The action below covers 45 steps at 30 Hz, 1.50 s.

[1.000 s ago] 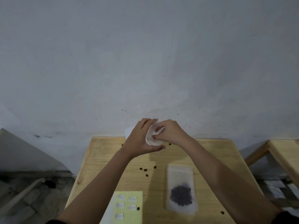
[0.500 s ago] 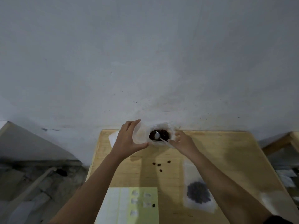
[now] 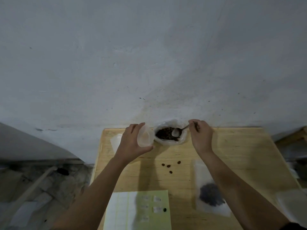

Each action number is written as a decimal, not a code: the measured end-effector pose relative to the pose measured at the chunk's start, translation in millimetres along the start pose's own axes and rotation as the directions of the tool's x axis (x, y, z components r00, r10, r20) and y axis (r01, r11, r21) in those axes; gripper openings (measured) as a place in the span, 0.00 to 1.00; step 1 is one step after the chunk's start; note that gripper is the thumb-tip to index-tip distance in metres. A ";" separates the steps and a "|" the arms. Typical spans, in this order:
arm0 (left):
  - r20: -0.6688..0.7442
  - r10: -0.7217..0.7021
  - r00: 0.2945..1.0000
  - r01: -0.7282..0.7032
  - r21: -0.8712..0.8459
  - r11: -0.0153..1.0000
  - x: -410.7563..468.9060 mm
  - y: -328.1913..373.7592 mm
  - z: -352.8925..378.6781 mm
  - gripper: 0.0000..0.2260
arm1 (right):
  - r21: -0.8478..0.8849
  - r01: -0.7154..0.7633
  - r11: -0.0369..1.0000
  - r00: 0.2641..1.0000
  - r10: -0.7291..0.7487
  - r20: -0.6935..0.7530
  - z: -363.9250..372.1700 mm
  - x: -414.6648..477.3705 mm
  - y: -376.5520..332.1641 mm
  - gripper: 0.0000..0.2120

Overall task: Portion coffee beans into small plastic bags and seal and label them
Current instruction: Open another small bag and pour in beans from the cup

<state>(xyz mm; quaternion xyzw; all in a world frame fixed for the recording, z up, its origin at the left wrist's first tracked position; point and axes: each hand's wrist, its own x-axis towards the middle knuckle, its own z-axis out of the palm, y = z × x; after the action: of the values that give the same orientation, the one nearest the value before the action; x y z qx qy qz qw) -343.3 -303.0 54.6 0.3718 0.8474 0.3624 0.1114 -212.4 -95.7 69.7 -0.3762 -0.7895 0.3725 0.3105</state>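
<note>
A large clear bag of coffee beans (image 3: pixel 167 135) sits open at the far edge of the wooden table (image 3: pixel 232 155). My left hand (image 3: pixel 132 143) holds a small empty plastic bag (image 3: pixel 145 136) open just left of it. My right hand (image 3: pixel 201 136) grips a metal spoon (image 3: pixel 178 131) whose bowl rests over the beans. A small filled bag of beans (image 3: pixel 210 195) lies flat near my right forearm. A yellow-green label sheet (image 3: pixel 137 211) with white stickers lies at the front edge.
Several loose beans (image 3: pixel 168 166) lie scattered mid-table, and one sits on the label sheet. More empty bags (image 3: pixel 116 140) lie behind my left hand. A grey wall rises right behind the table. Another wooden table edge (image 3: pixel 297 133) shows at far right.
My hands have drawn apart. The right hand, which was at the small bag's mouth, now holds the spoon over the large bean bag. The view has shifted left.
</note>
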 end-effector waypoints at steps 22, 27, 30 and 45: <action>0.046 -0.031 0.998 0.022 0.199 0.980 8.3 -0.8 23.7 0.42 | 0.664 -0.581 0.470 0.711 0.690 0.133 -5.9 4.8 27.8 0.07; 0.090 -0.032 0.995 0.013 0.202 0.979 13.9 15.6 41.1 0.43 | 0.680 -0.500 0.536 0.802 0.583 0.131 -27.6 0.3 14.8 0.11; 0.122 0.012 0.992 -0.034 0.174 0.984 15.2 29.1 54.1 0.43 | 0.601 -0.435 0.670 0.888 0.432 0.161 -36.4 -11.4 4.9 0.09; 0.044 0.024 0.999 -0.031 0.159 0.987 8.1 18.8 36.0 0.43 | 0.152 0.054 0.987 0.995 -0.067 0.078 -11.4 -27.0 24.4 0.08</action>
<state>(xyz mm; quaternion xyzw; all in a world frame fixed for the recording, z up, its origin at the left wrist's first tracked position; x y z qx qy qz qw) -322.1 -269.4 42.7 0.3987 0.8659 0.2870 0.0943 -180.6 -103.2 50.0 -0.3120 -0.7826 0.4363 0.3159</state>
